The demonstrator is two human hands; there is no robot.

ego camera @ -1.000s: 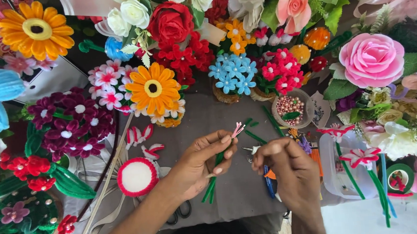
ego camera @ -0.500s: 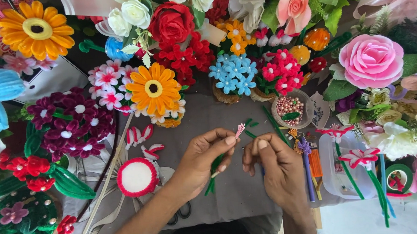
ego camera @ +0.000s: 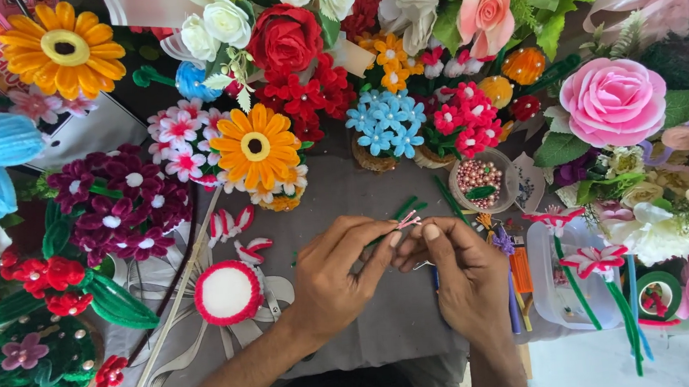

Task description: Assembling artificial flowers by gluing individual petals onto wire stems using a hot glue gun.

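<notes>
above the grey counter point(ego camera: 346, 218), the left hand point(ego camera: 338, 271) and right hand point(ego camera: 467, 270) each close a grip on the small pink-tipped green stem point(ego camera: 405, 217). shaping seems underway; further twisting likely needs fingertip care.

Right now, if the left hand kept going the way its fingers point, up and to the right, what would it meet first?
The left hand already meets the small pink-tipped stem at its fingertips. Past that, probably the round dish of beads, though depth is unclear from above.
</notes>
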